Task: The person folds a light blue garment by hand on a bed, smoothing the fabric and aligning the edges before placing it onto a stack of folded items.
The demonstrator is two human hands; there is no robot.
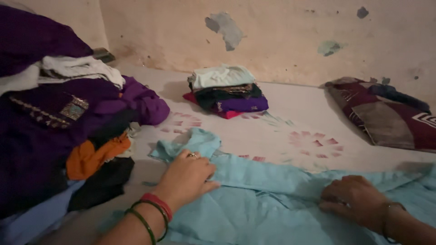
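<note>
Pale blue cloth, a garment (272, 199), lies spread on the bed (290, 113) with the left hand (188, 174) and right hand (356, 199) pressed flat on it, gripping nothing.

Pale blue garment (272, 195): thin matt cloth, softly creased. Bed sheet (290, 122): smooth matt cotton with faded printed motifs; wall (281, 31) behind is rough, chipped plaster. Purple garment (41, 122) carries a glinting embroidered patch; bangles (152, 218) look glossy.

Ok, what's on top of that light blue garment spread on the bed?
Both hands press on the light blue garment: left hand near its collar, right hand further along. Whatever lies beneath the garment is covered.
</note>
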